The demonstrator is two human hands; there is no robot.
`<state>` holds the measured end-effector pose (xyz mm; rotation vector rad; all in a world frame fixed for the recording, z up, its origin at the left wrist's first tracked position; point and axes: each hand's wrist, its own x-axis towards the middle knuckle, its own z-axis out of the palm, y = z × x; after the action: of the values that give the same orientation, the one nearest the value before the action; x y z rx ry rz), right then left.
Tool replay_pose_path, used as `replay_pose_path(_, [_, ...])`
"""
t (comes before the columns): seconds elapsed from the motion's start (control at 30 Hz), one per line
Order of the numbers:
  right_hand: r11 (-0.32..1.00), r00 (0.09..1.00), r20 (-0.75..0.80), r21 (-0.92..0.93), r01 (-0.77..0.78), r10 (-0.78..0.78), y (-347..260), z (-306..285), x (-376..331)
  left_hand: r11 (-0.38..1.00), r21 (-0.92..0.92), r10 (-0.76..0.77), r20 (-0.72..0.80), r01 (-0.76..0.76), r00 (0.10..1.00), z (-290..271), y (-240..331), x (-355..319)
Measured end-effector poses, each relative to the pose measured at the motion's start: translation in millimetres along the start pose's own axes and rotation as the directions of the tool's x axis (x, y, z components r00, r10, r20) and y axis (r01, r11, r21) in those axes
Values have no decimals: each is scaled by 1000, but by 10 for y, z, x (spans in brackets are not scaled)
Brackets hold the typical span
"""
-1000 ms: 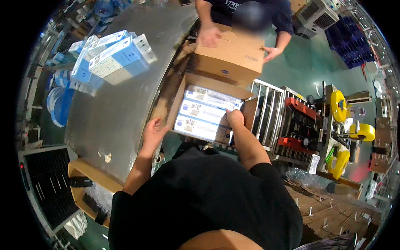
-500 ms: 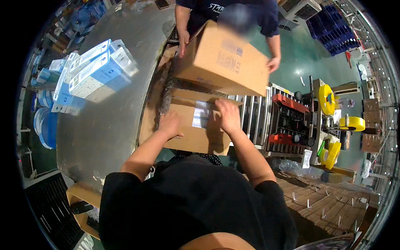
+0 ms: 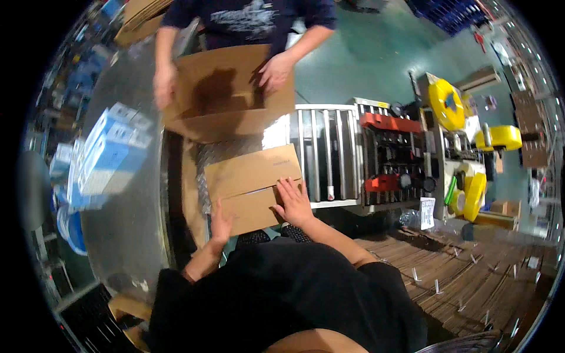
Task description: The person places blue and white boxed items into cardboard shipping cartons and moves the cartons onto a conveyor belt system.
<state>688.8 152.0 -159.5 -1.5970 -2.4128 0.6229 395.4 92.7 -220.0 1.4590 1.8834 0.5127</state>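
In front of me lies a closed cardboard box (image 3: 253, 186), turned slightly askew, with a seam between its two top flaps. My right hand (image 3: 295, 202) rests flat on the right part of the top, across the seam, its fingers spread. At the box's near left corner, my left hand (image 3: 220, 223) presses against the side with its fingers extended. Just beyond, a co-worker in a dark shirt has both hands at a larger cardboard box (image 3: 232, 88). That box stands open, and a shadow falls inside it.
Left is a metal table (image 3: 120, 235) with blue and white cartons (image 3: 112, 156). A roller conveyor (image 3: 326, 156) runs right to a machine with red guides (image 3: 391, 122). Yellow tape rolls (image 3: 446, 105) sit farther right. Stacked flat cardboard (image 3: 447, 270) lies at the lower right.
My box has been turned over: its labelled face was up, now the flap seam is. The co-worker's box has moved left and tipped, showing its open inside. My view has shifted too.
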Motion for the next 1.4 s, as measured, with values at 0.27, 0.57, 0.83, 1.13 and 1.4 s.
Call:
replay_pose_path(0.27, [973, 987, -43, -165, -162, 157, 1748, -616, 123, 990, -33, 142, 265, -138, 954, 1304, 1938, 682])
replay_pose_path(0.57, [869, 872, -170, -121, -481, 459, 3216, -1430, -258, 976, -117, 216, 382, -185, 899, 2564, 3476, 1228])
replay_pose_path(0.83, [789, 658, -450, 457, -410, 603, 2303, -1094, -705, 976, -73, 217, 416, -205, 883, 3304, 3924, 1339])
replay_pose_path(1.13, [807, 176, -984, -76, -585, 35, 691, -2749, -2941, 640, -257, 678, 632, -724, 375, 2436, 3406, 945])
replay_pose_path(1.4, [-448, 31, -987, 42, -893, -155, -1363, -4768, -5062, 755, 229, 273, 742, -615, 612, 1262, 124, 902])
